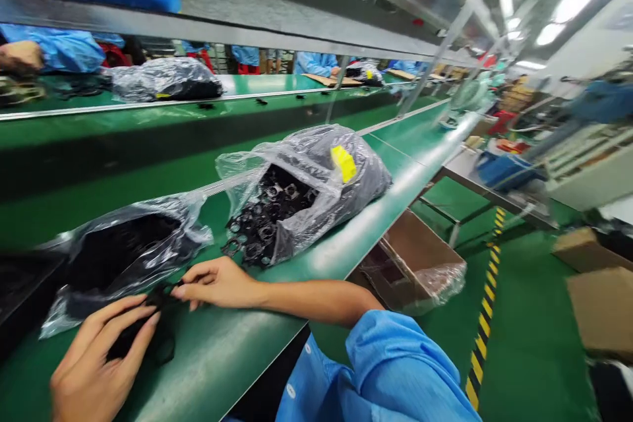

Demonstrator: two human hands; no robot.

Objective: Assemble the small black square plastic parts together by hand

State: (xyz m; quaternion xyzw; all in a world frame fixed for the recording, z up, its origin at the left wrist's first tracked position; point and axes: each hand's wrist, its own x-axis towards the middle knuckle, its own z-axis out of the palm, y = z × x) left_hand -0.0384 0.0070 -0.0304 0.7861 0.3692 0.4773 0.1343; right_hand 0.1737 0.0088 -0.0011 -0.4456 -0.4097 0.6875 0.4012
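On the green surface (237, 356), the left hand (99, 369) has its grip closed over a black part (163, 343), and the right hand (217, 283) pinches its top edge. Fingers hide its shape; the plastic bag (123, 257) beside it shows only a dark blur.

My left hand (93, 362) runs off the bottom edge. Together with my right hand (217, 283) it covers most of the black part (165, 346) they hold, so I cannot tell its shape. The nearer bag (123, 257) shows only a dark mass. The cardboard boxes (606, 306) on the right are blurred.
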